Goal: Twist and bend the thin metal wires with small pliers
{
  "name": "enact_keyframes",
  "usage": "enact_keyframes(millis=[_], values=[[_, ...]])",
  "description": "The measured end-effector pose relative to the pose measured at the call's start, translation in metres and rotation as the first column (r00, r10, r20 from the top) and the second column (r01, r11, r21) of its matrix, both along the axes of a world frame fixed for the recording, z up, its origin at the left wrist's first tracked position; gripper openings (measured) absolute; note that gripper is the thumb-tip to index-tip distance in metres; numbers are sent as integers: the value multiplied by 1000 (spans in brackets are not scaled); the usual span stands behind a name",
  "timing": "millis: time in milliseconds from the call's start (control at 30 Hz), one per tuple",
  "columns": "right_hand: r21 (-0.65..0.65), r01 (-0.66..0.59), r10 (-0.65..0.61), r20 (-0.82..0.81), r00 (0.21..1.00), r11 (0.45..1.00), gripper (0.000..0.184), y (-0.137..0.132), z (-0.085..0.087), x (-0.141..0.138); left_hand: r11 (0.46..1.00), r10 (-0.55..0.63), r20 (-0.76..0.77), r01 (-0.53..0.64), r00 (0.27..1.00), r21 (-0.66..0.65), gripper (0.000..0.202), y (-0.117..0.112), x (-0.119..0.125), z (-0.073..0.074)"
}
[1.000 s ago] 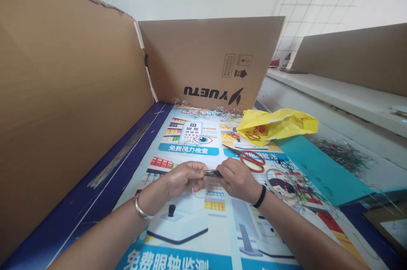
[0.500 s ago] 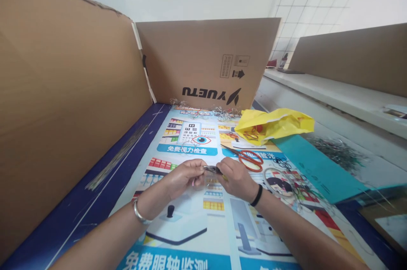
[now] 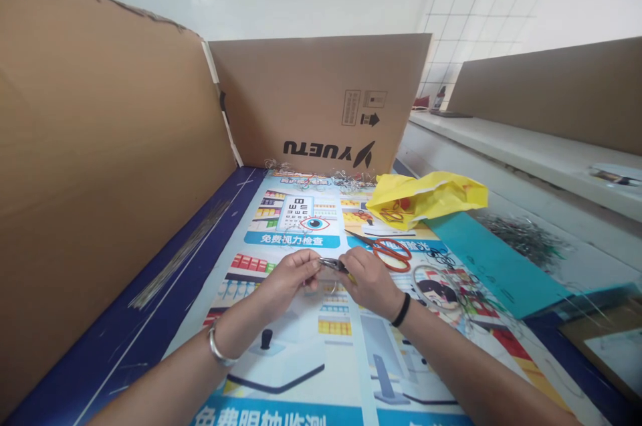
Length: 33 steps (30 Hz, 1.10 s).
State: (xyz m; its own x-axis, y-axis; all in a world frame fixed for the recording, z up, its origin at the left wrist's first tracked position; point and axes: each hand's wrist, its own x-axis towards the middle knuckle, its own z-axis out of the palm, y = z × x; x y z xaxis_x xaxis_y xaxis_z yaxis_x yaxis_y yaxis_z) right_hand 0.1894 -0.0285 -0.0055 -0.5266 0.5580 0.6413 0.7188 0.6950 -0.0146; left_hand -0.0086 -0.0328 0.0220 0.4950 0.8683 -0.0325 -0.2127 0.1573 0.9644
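My left hand [image 3: 291, 275] and my right hand [image 3: 366, 279] meet over a printed poster [image 3: 301, 359] that covers the table. My right hand is closed round small metal pliers [image 3: 332, 265] whose dark jaws point left. My left hand pinches a thin wire piece at the jaws; the wire is too fine to make out clearly. A silver bangle sits on my left wrist and a black band on my right. Red-handled scissors [image 3: 388, 249] lie just beyond my right hand.
Cardboard walls stand at the left [image 3: 100, 165] and back [image 3: 321, 105]. A yellow plastic bag [image 3: 426, 195] lies at the back right. A bundle of straight wires [image 3: 175, 255] lies along the left wall. Tangled wire pieces [image 3: 521, 235] and a teal sheet [image 3: 496, 262] are on the right.
Both hands have stayed together on the pliers and wire with small finger movements. The view has shifted slightly, so everything sits a little further left and higher.
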Motion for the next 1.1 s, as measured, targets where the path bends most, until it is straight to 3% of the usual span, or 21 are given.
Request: enact_keyframes(millis=[267,500,700,833,933,1000,1100], values=[[9,6,-6,-15,1000,1000,9,0,1,-2,981,117,-85,-102,989,163,18,-4,4,3],[30,2,-2,-4,1000,1000,8,-1,0,-2,989,105,-48,-99,993,108,16,-5,4,4],[-102,2,-14,-118,993,995,9,-1,-4,-6,993,104,32,-106,994,52,20,-9,7,6],[-147,18,-44,-171,984,989,11,2,-6,-5,983,171,19,-172,985,60,19,-9,9,4],[-146,46,-65,-126,990,988,12,3,-6,-3,952,273,-114,-251,955,175,18,-4,6,3],[-137,73,-84,-80,993,988,14,3,-4,-2,908,368,-241,-291,898,302,15,1,1,4],[-115,123,-120,27,992,986,15,4,2,1,773,535,-365,-268,762,575,13,9,-8,3]])
